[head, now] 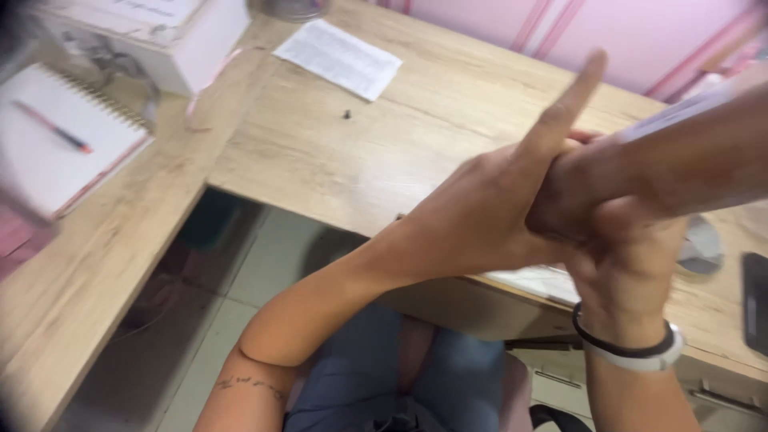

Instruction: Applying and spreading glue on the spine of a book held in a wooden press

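Hands: left hand (480, 216) and right hand (620, 240) are pressed together above the near edge of the light wooden desk (360, 152); left index finger extended, right fingers wrapped round the left hand; nothing visibly held.
Surroundings: white paper sheet (338, 58) far; spiral notebook with red pen (56, 132) left; white box (160, 36) far left.
Obscured: blurred round grey object (702, 248) and dark flat object (754, 300) right, the latter cut off by the frame.
Clearance: bare desk surface between the paper sheet and the hands.

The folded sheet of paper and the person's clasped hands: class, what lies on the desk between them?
In the head view, only a small dark speck lies near the paper; otherwise bare wooden desk runs to the left hand.
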